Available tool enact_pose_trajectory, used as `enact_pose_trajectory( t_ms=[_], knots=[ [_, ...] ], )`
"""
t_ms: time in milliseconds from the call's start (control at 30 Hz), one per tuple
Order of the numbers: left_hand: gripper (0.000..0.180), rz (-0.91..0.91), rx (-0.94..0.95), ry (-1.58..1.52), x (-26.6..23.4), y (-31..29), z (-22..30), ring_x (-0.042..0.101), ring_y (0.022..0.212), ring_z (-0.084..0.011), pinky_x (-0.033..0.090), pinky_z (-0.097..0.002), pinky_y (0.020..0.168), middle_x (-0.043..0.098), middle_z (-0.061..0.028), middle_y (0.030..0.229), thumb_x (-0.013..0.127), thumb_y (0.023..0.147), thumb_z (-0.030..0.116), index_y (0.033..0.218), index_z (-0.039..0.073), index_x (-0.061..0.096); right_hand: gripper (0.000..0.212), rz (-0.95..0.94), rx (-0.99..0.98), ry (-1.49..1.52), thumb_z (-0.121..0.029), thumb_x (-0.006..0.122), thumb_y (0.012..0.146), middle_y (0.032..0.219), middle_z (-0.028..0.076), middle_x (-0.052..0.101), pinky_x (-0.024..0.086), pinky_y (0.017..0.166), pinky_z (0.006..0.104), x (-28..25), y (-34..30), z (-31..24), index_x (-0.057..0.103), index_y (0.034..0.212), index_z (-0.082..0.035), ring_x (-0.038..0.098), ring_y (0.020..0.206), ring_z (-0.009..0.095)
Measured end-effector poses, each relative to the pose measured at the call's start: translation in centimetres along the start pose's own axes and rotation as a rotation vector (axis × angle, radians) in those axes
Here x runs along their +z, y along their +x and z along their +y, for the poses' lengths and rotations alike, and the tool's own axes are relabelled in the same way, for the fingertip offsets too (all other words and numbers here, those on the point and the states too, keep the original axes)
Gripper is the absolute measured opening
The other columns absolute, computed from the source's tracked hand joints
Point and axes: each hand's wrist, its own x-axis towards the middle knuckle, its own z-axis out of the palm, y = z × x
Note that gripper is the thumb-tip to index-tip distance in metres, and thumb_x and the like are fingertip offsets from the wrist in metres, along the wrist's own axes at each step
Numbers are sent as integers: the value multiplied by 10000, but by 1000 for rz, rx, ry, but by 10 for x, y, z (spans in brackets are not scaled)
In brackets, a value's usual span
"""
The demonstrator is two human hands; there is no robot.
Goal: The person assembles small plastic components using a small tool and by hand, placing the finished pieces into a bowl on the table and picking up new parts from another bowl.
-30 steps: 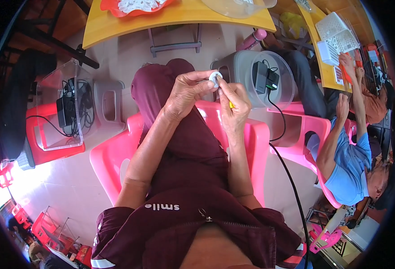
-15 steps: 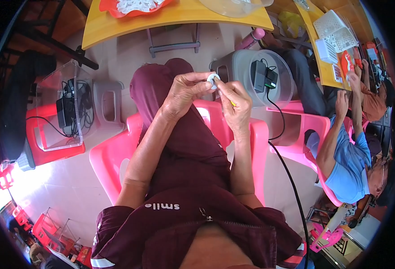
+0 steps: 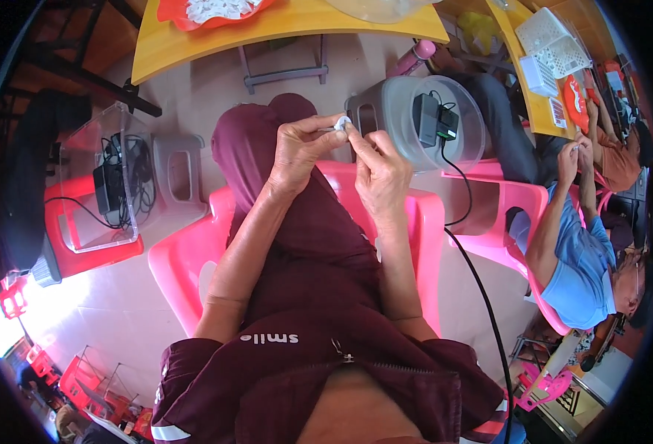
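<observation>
My left hand [image 3: 295, 154] pinches a small white round piece [image 3: 343, 123] between thumb and fingertips, above my knees. From the other side, my right hand [image 3: 383, 177] reaches its index fingertip against the piece, while its remaining fingers curl inward. What those curled fingers hold, if anything, is hidden in this view. Beyond both hands stands a yellow table [image 3: 289, 28]. On it lies a red scalloped dish [image 3: 181, 21] heaped with small white pieces [image 3: 219, 9], and a clear shallow bowl [image 3: 374, 10] sits to its right.
At my right, a translucent tub [image 3: 474, 140] holds black power adapters [image 3: 432, 122], with a cable [image 3: 482, 285] trailing past my pink chair [image 3: 426, 251]. A clear box [image 3: 82, 222] of cables rests on a red stool [image 3: 101, 255] at left. A co-worker in blue [image 3: 563, 274] sits far right.
Both hands have shifted slightly left and the white piece has turned. A yellow bit seen at my right palm is now out of sight. The co-worker's hands have also moved.
</observation>
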Motion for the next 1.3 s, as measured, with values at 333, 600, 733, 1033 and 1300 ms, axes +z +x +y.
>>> enact_pose_trajectory(
  t_ms=[333,600,733,1033,1300],
  knots=[
    [292,-60,-104,-231,-1,0,4,635,934,-166,548,-287,828,655,-94,1047,676,826,81,1106,8,632,332,203,113,458,53,612,801,716,47,489,377,524,259,15,-6,-2,681,1090,-93,460,595,132],
    [262,-61,-81,-162,1,-2,8,639,877,-139,546,-265,794,665,-84,1007,678,825,69,1078,5,650,346,142,90,464,60,607,797,713,43,475,378,512,278,12,-6,2,680,1095,-101,466,589,131],
    [260,-52,-79,-123,0,-2,5,639,830,-120,539,-246,754,673,-74,967,684,819,64,1069,0,654,407,93,98,354,67,622,755,722,47,478,412,517,308,8,-7,3,678,1105,-132,515,590,162],
    [260,-22,-29,-73,3,-1,2,637,825,-113,533,-240,748,675,-71,952,685,820,61,1070,-5,653,455,34,123,-80,47,641,705,750,50,499,466,538,353,1,-8,-20,661,1108,-164,572,618,221],
    [292,-59,-132,-225,7,1,10,632,894,-153,539,-294,820,660,-98,1001,668,822,26,1109,-9,628,372,172,170,271,50,631,780,706,42,451,426,523,292,1,-12,-10,680,1096,-141,493,576,155]
  ],
)
